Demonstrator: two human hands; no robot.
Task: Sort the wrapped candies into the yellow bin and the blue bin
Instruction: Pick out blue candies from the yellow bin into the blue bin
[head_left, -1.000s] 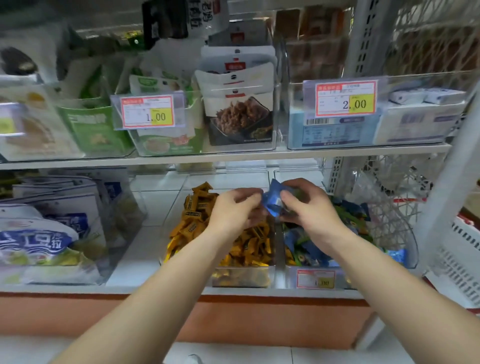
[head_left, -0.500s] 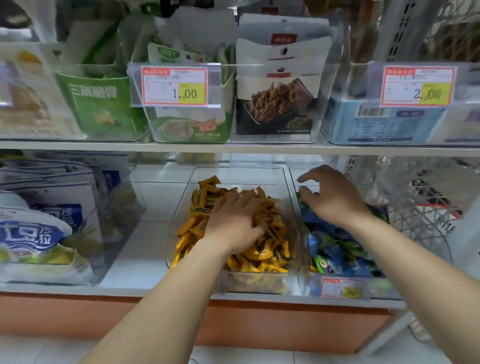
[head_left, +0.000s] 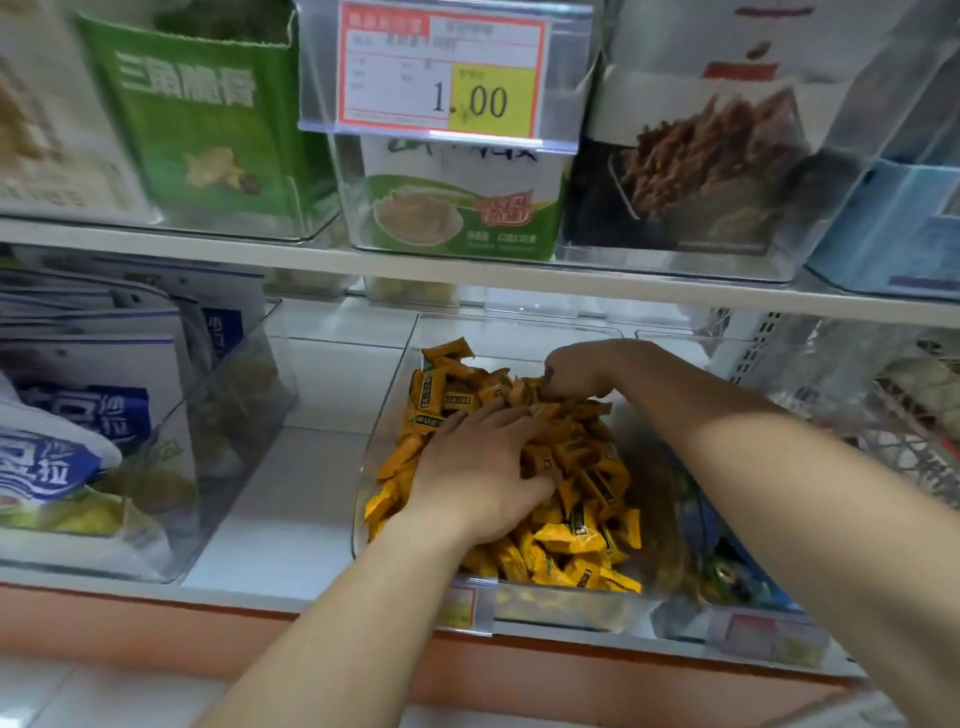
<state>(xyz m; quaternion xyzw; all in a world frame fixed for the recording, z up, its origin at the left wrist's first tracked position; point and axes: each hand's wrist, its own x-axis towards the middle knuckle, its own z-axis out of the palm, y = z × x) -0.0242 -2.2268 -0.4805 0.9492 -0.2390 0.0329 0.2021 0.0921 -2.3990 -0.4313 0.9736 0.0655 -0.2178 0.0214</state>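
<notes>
- Two clear plastic bins sit side by side on the white shelf (head_left: 291, 499), long axes running front to back.
- The yellow bin (head_left: 395, 395) holds crinkly, pillow-shaped yellow candies (head_left: 576, 540), uncountable, pointing every way.
- The left hand (head_left: 483, 467) lies flat on them, fingers straight.
- The right hand (head_left: 582, 369) pinches some at the far end.
- The blue bin (head_left: 748, 587) is mostly hidden.
</notes>
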